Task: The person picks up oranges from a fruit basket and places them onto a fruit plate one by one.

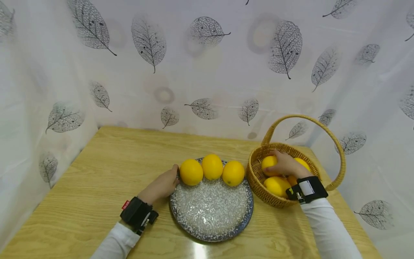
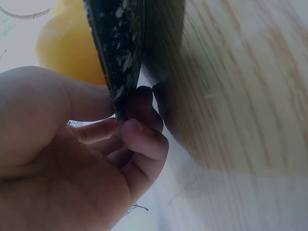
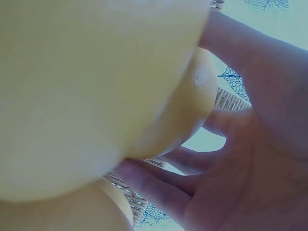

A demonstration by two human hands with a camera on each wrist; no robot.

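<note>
Yellow fruits [image 1: 212,167] on plate [image 1: 210,210]: 3 | left hand [image 1: 161,186] pinches plate | right hand [image 1: 287,165] grips 1 fruit [image 1: 268,164]

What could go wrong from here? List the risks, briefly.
Three yellow fruits sit near the far rim of the plate; if the left hand, gripping that plate, tilts it, they might roll. The right hand grips a fruit in the basket; lifting it could bump the arched handle.

Both white-sleeved arms [image 1: 331,230] reach forward, the left hand [image 1: 163,185] pinching between thumb [image 2: 67,96] and curled fingers [image 2: 147,142], the right hand [image 1: 286,165] apparently gripping with spread fingers whose tips are partly hidden.
</note>
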